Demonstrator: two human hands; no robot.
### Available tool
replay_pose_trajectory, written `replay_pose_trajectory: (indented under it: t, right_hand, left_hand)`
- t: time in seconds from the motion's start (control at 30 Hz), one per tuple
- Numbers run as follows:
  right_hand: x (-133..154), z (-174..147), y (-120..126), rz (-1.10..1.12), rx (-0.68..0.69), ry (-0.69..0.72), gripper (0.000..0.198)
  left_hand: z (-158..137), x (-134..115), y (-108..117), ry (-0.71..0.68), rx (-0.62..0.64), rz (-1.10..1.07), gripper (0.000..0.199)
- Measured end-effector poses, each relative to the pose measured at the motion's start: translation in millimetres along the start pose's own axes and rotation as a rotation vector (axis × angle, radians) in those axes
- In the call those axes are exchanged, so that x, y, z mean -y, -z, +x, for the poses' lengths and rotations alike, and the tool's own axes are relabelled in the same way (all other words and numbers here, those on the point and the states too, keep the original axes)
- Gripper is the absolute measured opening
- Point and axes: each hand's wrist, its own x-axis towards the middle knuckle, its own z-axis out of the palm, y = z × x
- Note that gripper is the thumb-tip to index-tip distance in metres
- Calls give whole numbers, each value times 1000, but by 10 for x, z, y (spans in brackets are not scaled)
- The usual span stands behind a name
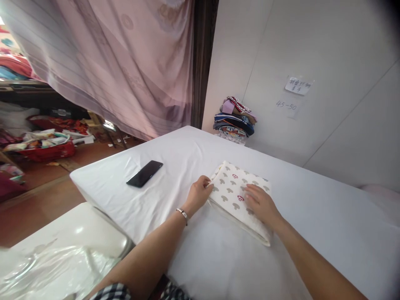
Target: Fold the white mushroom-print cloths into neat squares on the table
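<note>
A folded white cloth (229,198) with grey and red mushroom prints lies on the white-covered table (187,150). My left hand (198,192) pinches the cloth's left edge between thumb and fingers. Across the right part of the cloth rests my right hand (261,206), its fingers stretched out flat on the fabric. Several layers show along the near fold. Under the near side of the cloth is what looks like a thin see-through sheet; its outline is hard to make out.
A black phone (145,173) lies left on the table. Folded clothes (234,118) are stacked beyond the far edge by the wall. At the lower left, clear plastic (62,271) covers a white surface. A red basket (46,151) stands on the floor beneath a pink curtain (140,62).
</note>
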Motion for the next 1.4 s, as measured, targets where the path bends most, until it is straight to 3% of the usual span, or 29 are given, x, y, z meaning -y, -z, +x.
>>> replay_pose_trajectory:
  t: [0.07, 0.17, 0.33, 0.5, 0.67, 0.77, 0.87, 0.93, 1.0, 1.1, 1.4]
  right_hand:
    - [102, 293, -34, 45, 3, 29, 34]
    - [285, 747, -143, 48, 123, 61, 37]
    - [500, 1297, -298, -275, 389, 183, 42]
    - [483, 1545, -335, -393, 527, 182, 34]
    - [456, 1630, -247, -441, 565, 178, 33]
    - [452, 1695, -134, -436, 532, 165, 25]
    - [445, 1749, -127, -426, 479, 141, 25]
    - [443, 1744, -228, -430, 450, 122, 24]
    - [440, 1708, -376, -435, 429, 115, 24]
    - [425, 1647, -536, -428, 419, 138, 27]
    - [391, 1708, -478, -373, 369, 172, 23]
  left_hand:
    - [14, 29, -19, 35, 25, -23, 17]
    - [34, 94, -41, 45, 49, -49, 20]
    - [-30, 103, -34, -9, 81, -51, 33]
    - [-103, 79, -48, -97, 106, 28, 60]
    - [-101, 60, -77, -98, 76, -66, 43]
    - [-99, 16, -102, 12, 97, -348, 38]
    - [-76, 10, -133, 284, 167, -801, 40]
    - [-45, 40, -137, 448, 227, -973, 38]
    - [-11, 84, -125, 512, 232, -924, 35]
    - [27, 142, -106, 498, 194, -712, 34]
    - [55, 175, -124, 405, 194, -368, 26]
